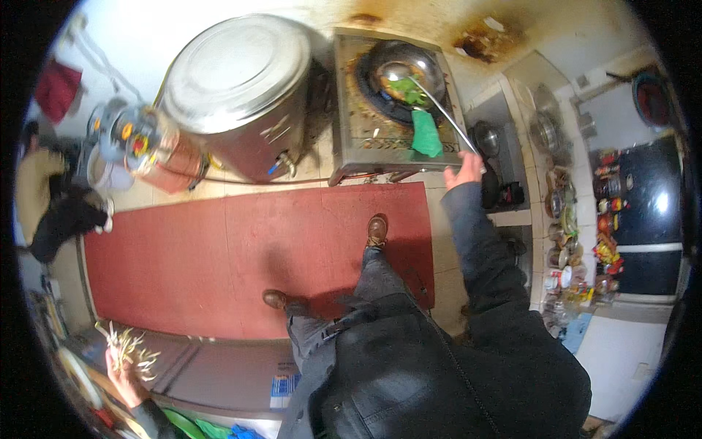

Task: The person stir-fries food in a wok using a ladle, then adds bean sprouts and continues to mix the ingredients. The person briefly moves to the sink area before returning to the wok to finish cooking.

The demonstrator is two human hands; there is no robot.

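Note:
At the lower left, my left hand [126, 382] is closed round a loose bunch of pale, thin vegetable strips [129, 351], held up above the grey surface; their exact kind is unclear. My right hand [466, 171] grips the far end of a long-handled metal ladle [443, 113]. The ladle's bowl lies inside a dark wok [428, 64] on the stove [351, 146], among green vegetable pieces [414, 92] and some yellowish food. A green cloth [425, 134] hangs at the wok's near side, over the stove's front part.
A large lidded metal pot [238, 73] with a tap stands left of the stove, beside a gas cylinder [164, 154]. A red mat [183, 256] covers the floor under my feet. Jars and bottles [559, 256] line the right counter. Another person [44, 190] is at far left.

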